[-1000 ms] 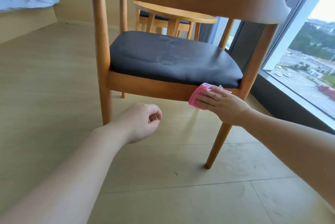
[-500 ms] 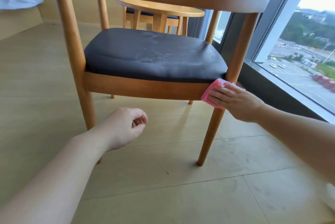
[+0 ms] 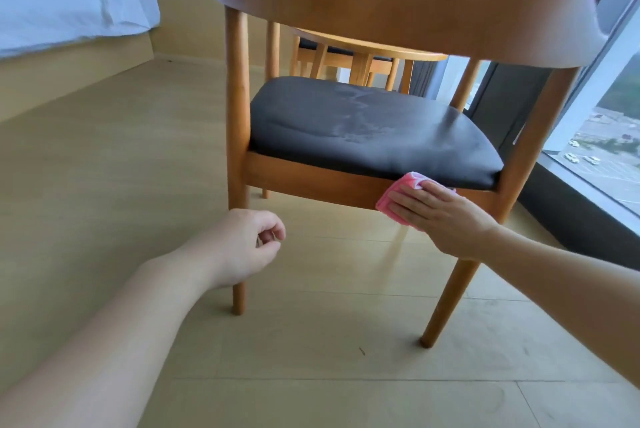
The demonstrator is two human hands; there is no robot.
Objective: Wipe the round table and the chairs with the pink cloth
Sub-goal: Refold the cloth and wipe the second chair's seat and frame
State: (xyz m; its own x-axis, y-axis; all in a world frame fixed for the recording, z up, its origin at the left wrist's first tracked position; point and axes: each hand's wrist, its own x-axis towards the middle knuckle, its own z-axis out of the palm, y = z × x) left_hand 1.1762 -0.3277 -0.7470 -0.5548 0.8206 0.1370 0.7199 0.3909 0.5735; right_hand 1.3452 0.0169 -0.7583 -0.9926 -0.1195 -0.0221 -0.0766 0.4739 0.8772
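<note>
Meanwhile, right hand (image 3: 440, 216) flat on pink cloth (image 3: 398, 197) against chair (image 3: 311, 181) rail, left hand (image 3: 242, 247) loosely curled, empty.

The chair (image 3: 381, 88) is seen from behind, close up, standing on the floor (image 3: 104, 185). The round table (image 3: 374, 48) is set just past its seat, and a second chair (image 3: 322, 49) is tucked in behind that. A bed (image 3: 69, 11) is placed well off to the left, a window (image 3: 609, 136) along the right. The pink cloth (image 3: 403, 190) is pressed flat against the rear seat rail by the right hand (image 3: 446, 219), near the right back leg. The left hand (image 3: 242, 247) is held in front of the left back leg.
</note>
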